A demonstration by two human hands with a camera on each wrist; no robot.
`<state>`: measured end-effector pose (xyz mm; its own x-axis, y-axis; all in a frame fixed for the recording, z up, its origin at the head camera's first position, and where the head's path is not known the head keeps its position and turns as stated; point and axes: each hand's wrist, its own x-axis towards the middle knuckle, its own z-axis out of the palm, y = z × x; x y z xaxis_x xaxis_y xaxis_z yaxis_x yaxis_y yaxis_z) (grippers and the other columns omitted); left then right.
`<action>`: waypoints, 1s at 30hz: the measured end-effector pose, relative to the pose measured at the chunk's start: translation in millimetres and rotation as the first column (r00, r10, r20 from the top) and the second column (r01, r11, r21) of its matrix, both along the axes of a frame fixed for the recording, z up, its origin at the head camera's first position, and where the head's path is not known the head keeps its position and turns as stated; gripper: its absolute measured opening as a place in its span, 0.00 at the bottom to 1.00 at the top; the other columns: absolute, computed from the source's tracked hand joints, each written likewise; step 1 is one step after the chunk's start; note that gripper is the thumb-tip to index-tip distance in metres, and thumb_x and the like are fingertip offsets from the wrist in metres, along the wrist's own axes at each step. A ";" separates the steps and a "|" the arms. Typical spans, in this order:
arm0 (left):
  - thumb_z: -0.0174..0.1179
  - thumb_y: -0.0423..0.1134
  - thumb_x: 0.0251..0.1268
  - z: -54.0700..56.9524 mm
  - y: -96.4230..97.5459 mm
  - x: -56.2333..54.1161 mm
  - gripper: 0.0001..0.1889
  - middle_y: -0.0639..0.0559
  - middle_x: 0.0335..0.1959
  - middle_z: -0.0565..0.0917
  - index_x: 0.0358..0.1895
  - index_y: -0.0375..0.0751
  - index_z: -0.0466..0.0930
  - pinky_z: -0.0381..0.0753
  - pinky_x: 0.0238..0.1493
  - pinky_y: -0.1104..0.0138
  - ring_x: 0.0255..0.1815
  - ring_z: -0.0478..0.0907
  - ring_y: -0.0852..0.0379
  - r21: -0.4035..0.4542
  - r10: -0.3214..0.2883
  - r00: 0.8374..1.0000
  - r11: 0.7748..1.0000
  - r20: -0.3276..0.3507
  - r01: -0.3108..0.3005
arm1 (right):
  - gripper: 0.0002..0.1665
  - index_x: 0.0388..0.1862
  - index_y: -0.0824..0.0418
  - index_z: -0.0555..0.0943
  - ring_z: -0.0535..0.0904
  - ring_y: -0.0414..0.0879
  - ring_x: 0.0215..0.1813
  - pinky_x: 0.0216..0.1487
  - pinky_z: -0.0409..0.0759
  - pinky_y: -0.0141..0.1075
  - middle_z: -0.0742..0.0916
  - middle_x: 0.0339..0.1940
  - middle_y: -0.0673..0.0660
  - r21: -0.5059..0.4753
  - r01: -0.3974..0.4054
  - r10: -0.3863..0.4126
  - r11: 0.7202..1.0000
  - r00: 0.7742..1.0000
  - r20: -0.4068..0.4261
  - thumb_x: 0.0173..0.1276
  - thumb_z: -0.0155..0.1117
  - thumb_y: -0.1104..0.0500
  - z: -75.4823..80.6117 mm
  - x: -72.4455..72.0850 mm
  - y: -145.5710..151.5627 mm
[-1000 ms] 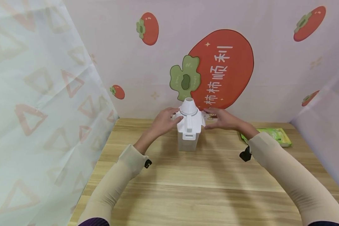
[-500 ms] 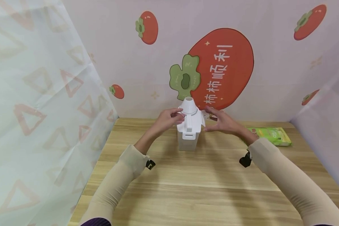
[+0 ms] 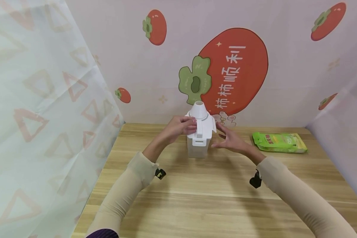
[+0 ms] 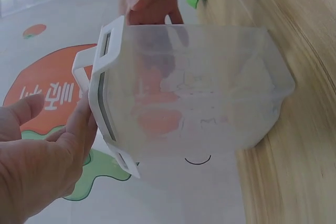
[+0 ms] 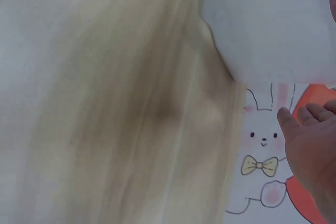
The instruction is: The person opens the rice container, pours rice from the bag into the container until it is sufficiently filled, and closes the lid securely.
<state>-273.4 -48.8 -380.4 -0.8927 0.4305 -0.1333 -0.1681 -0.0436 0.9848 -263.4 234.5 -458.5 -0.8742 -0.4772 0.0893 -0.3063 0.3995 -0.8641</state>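
Note:
A translucent storage container [image 3: 197, 151] stands upright at the back of the table. Its white lid [image 3: 207, 130] carries a handle and a cone-shaped white cup [image 3: 199, 111]. My left hand [image 3: 178, 127] touches the lid's left side with its fingers; in the left wrist view the thumb of that hand [image 4: 44, 163] stands apart from the lid [image 4: 102, 85]. Beside the container's right side, my right hand [image 3: 232, 140] has its fingers spread and holds nothing. A lid flap on that side sticks outward. The right wrist view shows the right hand [image 5: 315, 153] below the container wall [image 5: 268, 24].
A green and yellow packet [image 3: 281, 142] lies on the wooden table [image 3: 208, 195] at the back right. Behind the container rises a printed backdrop [image 3: 137, 66] with persimmons. Another patterned sheet [image 3: 47, 132] stands along the left.
My left hand has moved right and inward over the lid toward the handle. My right hand has dropped slightly toward me, uncovering more of the green packet. The container has stayed in place.

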 end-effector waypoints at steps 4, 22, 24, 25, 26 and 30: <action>0.57 0.31 0.81 -1.0 -1.3 -0.1 0.20 0.24 0.61 0.82 0.66 0.18 0.74 0.87 0.60 0.59 0.64 0.83 0.37 0.021 -0.016 1.000 1.000 0.024 0.016 | 0.69 0.90 0.58 0.45 0.53 0.61 0.87 0.79 0.65 0.59 0.55 0.89 0.60 -0.011 0.007 -0.008 1.000 0.999 -0.031 0.63 0.82 0.60 -10.3 3.5 -9.2; 0.57 0.29 0.81 -5.0 4.3 0.5 0.18 0.33 0.56 0.86 0.65 0.19 0.77 0.87 0.59 0.58 0.52 0.87 0.48 0.048 0.000 0.990 0.999 0.141 -0.007 | 0.61 0.86 0.64 0.54 0.58 0.63 0.85 0.78 0.66 0.61 0.63 0.85 0.65 -0.108 0.043 -0.047 0.993 0.998 -0.035 0.62 0.82 0.66 -32.6 10.5 -37.1; 0.59 0.27 0.78 -5.1 5.4 1.0 0.18 0.38 0.49 0.86 0.64 0.19 0.77 0.87 0.59 0.58 0.46 0.87 0.51 0.047 0.006 0.991 0.999 0.132 -0.012 | 0.61 0.87 0.60 0.54 0.60 0.61 0.84 0.78 0.66 0.61 0.63 0.85 0.62 -0.116 0.043 -0.047 0.992 0.998 -0.038 0.62 0.82 0.66 -33.3 10.2 -39.6; 0.60 0.26 0.77 -5.4 6.0 1.0 0.18 0.40 0.47 0.86 0.64 0.19 0.77 0.87 0.58 0.58 0.44 0.87 0.52 0.042 0.007 0.992 0.999 0.128 -0.012 | 0.61 0.87 0.58 0.55 0.60 0.60 0.84 0.78 0.67 0.61 0.64 0.85 0.61 -0.119 0.043 -0.048 0.992 0.998 -0.039 0.62 0.82 0.66 -33.7 10.1 -40.8; 0.60 0.25 0.76 -5.7 6.5 0.9 0.19 0.42 0.45 0.86 0.65 0.19 0.77 0.87 0.58 0.59 0.43 0.87 0.54 0.035 0.006 0.992 0.999 0.124 -0.011 | 0.60 0.87 0.57 0.56 0.61 0.59 0.84 0.78 0.67 0.61 0.65 0.85 0.59 -0.119 0.044 -0.049 0.992 0.998 -0.040 0.63 0.82 0.65 -34.1 10.3 -41.9; 0.64 0.25 0.73 -7.2 8.6 0.8 0.22 0.41 0.46 0.88 0.67 0.21 0.77 0.87 0.59 0.58 0.44 0.88 0.55 -0.007 0.001 0.994 1.000 0.106 0.000 | 0.58 0.86 0.51 0.57 0.63 0.58 0.83 0.77 0.69 0.61 0.67 0.84 0.56 -0.093 0.069 -0.072 0.993 0.997 -0.036 0.65 0.81 0.61 -37.4 11.2 -45.3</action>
<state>-272.7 -40.2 -387.5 -0.8733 0.4289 -0.2308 -0.2720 -0.0364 0.9616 -252.3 189.2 -495.9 -0.9003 -0.4027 0.1649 -0.3149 0.3413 -0.8856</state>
